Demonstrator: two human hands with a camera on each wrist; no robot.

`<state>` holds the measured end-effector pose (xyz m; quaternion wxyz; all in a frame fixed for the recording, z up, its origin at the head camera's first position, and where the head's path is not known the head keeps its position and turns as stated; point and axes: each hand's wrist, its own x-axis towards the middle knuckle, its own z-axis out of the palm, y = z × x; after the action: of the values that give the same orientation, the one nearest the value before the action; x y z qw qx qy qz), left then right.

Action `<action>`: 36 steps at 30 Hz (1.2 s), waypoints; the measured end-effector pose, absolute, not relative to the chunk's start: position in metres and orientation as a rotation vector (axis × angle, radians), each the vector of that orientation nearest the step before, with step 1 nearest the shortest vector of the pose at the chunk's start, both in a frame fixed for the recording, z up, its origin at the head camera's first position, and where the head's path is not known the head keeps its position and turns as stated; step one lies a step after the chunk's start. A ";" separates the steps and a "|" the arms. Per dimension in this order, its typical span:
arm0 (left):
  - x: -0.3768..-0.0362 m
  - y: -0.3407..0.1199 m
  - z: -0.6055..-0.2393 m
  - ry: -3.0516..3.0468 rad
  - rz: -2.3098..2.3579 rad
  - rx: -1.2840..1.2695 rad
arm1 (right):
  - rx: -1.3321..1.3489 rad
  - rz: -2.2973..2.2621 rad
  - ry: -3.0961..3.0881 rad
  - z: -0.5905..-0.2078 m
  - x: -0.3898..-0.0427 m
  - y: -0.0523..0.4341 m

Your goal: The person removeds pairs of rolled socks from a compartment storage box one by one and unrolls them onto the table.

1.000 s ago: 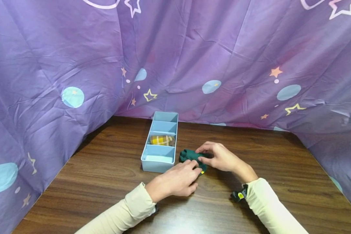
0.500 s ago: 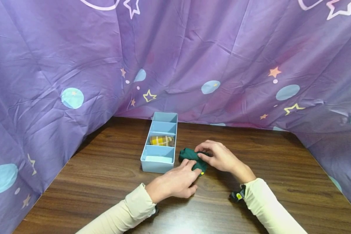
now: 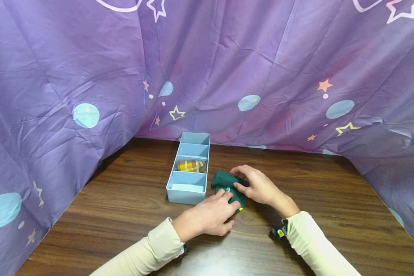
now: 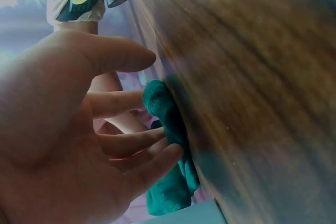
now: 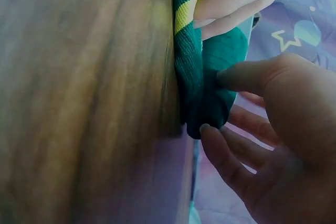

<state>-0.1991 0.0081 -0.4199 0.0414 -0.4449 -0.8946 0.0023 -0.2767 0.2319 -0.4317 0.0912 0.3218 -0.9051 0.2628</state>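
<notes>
A dark green knitted sock (image 3: 224,179) lies bunched on the table, just right of a light blue box. It has a small white mark and a yellow stripe (image 5: 185,15), and its far part is rolled over. My left hand (image 3: 209,215) rests its fingertips on the near part, fingers extended and thumb apart from the cloth. At the roll's right end, my right hand (image 3: 260,186) holds the sock between thumb and fingers. In the right wrist view, its fingertips (image 5: 206,128) touch the end of the roll. The left hand covers part of the sock in the head view.
The light blue box (image 3: 186,197) has several compartments in a row. A yellow and brown plaid cloth bundle (image 3: 190,166) lies in one of them. The wooden table (image 3: 124,199) ends at a purple patterned curtain (image 3: 207,76) behind and at both sides.
The sock's rolled part has turned and looks fuller, and the white mark has come into view. My right hand has shifted slightly left; the left stays nearly in place.
</notes>
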 end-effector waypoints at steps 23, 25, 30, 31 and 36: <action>-0.199 0.008 -0.421 -2.708 -0.040 -1.391 | 0.924 0.725 -2.718 -0.431 -0.277 0.231; -0.200 0.007 -0.422 -2.713 -0.050 -1.394 | 0.908 0.724 -2.729 -0.431 -0.277 0.231; -0.200 0.007 -0.421 -2.729 -0.052 -1.393 | 0.873 0.694 -2.760 -0.431 -0.278 0.232; -0.200 0.007 -0.421 -2.729 -0.049 -1.391 | 0.872 0.692 -2.763 -0.431 -0.278 0.232; -0.199 0.008 -0.421 -2.723 -0.031 -1.384 | 0.866 0.669 -2.758 -0.432 -0.279 0.231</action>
<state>-0.1990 0.0080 -0.4212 0.0435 -0.4526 -0.8906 -0.0101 -0.2791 0.2313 -0.4319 0.0871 0.2907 -0.9259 0.2247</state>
